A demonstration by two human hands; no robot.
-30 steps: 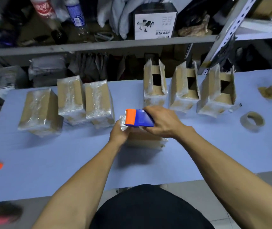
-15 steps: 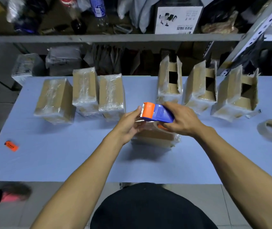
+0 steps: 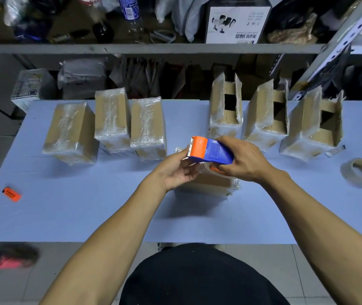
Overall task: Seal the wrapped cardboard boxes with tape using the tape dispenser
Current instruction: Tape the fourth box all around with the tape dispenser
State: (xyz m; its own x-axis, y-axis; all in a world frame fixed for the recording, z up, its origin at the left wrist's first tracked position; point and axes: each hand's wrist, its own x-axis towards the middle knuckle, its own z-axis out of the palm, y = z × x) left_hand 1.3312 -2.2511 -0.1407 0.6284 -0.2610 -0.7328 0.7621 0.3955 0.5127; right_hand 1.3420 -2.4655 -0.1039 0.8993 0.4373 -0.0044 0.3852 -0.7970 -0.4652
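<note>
So the tape dispenser (image 3: 209, 150) sits mid-frame, right above the wrapped box (image 3: 208, 183) on the bench (image 3: 87, 216). Right hand (image 3: 241, 162) is wrapped around its blue body, and the left hand (image 3: 175, 170) has fingers curled up at the orange cutter end, probably pinching the tape, can't tell. Long axis runs left-right across the frame, teeth pointing left. The box lies directly under both hands, so I'd guess the tape just goes down.

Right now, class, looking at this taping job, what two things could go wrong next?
1. The left hand sits right under the dispenser's toothed orange end, so the blade could nick a finger.
2. The box lies mostly hidden under both hands, the right hand gripping the dispenser; tape might land crooked.
</note>
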